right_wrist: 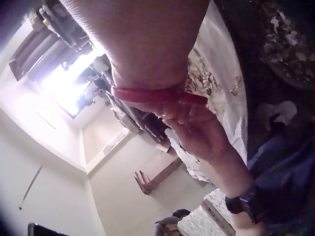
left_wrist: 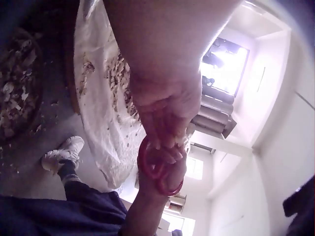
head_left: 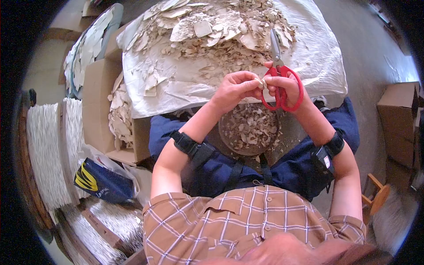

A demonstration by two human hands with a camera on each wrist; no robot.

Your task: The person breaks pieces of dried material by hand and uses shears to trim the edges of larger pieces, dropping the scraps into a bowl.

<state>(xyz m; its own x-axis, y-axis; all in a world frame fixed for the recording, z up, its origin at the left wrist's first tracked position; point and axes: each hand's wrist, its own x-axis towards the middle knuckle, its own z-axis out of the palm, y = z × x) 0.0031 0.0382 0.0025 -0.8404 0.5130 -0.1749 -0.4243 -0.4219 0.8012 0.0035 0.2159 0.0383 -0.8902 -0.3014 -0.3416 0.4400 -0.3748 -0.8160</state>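
Note:
In the head view the left hand (head_left: 235, 92) pinches a small pale piece (head_left: 263, 83) between thumb and fingers, close against the right hand's fingertips. Red-handled scissors (head_left: 301, 90) hang on the right hand (head_left: 284, 86), whose fingers pass through the loops; the metal blades (head_left: 276, 47) point away from the body. The right thumb and fingertips also touch the pale piece. Both hands meet above a round container of flakes (head_left: 225, 132). In the left wrist view the red loops (left_wrist: 142, 157) show beyond the left hand (left_wrist: 167, 110); the piece is too small to make out there.
A white cloth (head_left: 320, 62) bears a large heap of pale and brown flakes (head_left: 229, 26) ahead. At the left stand a cardboard box (head_left: 95, 88) with pale pieces, a blue bag (head_left: 106, 181) and stacked white sheets (head_left: 44, 150). Another box (head_left: 397, 119) is at the right.

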